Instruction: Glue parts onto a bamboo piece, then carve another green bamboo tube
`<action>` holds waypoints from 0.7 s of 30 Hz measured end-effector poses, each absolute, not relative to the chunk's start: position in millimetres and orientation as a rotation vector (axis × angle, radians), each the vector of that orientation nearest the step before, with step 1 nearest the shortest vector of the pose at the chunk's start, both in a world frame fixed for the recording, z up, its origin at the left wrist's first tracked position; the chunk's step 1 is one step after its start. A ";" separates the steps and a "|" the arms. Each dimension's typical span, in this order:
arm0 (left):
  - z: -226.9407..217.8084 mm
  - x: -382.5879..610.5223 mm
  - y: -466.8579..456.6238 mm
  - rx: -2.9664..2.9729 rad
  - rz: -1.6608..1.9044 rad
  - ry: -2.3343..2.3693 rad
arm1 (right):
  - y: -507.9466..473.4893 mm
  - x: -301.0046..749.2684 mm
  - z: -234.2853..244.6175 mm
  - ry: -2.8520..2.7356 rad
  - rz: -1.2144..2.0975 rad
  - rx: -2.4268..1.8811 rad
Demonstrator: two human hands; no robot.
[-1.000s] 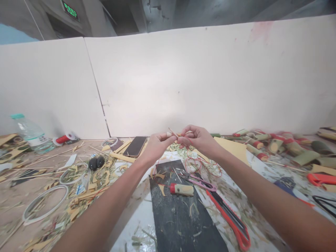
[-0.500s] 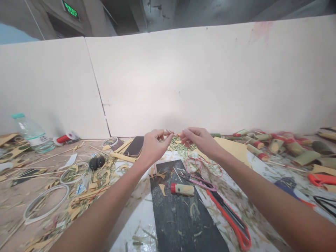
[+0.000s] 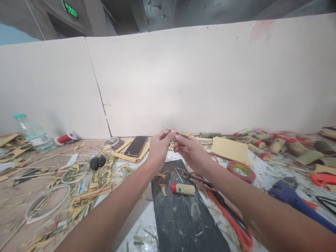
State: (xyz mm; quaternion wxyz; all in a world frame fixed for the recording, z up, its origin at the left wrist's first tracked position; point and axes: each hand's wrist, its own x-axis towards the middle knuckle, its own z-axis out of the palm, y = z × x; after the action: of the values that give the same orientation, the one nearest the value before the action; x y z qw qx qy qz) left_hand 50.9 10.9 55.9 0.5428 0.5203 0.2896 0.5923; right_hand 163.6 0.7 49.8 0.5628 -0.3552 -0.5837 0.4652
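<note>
My left hand [image 3: 161, 141] and my right hand [image 3: 190, 148] meet above the far end of the black board [image 3: 181, 213], fingertips nearly touching. Between my left thumb and fingers is a thin stick [image 3: 166, 128], its tip poking out to the upper left. My right hand is closed in a pinch on red thread, mostly hidden by the fingers. On the board below lies a short bamboo tube [image 3: 185, 189] with a red end. Scissors [image 3: 201, 182] lie beside it, partly under my right forearm, close to a red utility knife [image 3: 231, 220].
To the right are a tape roll [image 3: 240, 171], yellow paper [image 3: 229, 150], a blue-handled tool [image 3: 286, 196] and several bamboo pieces [image 3: 296, 148]. A phone [image 3: 136, 146], a thread spool [image 3: 65, 138], a plastic bottle [image 3: 38, 136] and pale rings [image 3: 48, 203] are left. A white panel [image 3: 178, 80] stands behind.
My hands have come together from slightly apart, the right one moving left and nearer. The stick's tip now shows above the left fingers. The tape roll and more of the blue-handled tool are uncovered.
</note>
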 end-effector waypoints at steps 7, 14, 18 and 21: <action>59.7 50.0 9.2 1.205 1.337 0.798 | -7.9 174.8 62.8 -1.574 0.669 -0.961; 65.2 46.3 0.2 1.849 1.326 1.154 | -0.6 188.8 62.2 -1.942 -0.046 -1.114; 65.8 41.7 1.1 1.984 1.265 1.170 | 4.2 195.2 62.2 -2.054 -0.123 -1.063; 63.6 36.2 8.3 1.945 1.282 1.176 | 4.5 198.6 65.3 -2.139 -0.128 -1.011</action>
State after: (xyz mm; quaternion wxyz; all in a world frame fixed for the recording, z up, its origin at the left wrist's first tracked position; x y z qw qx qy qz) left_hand 36.2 8.3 63.6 0.2628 0.7192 0.4346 0.4741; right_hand 198.6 4.5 65.3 0.3764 -0.3954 -0.8364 -0.0500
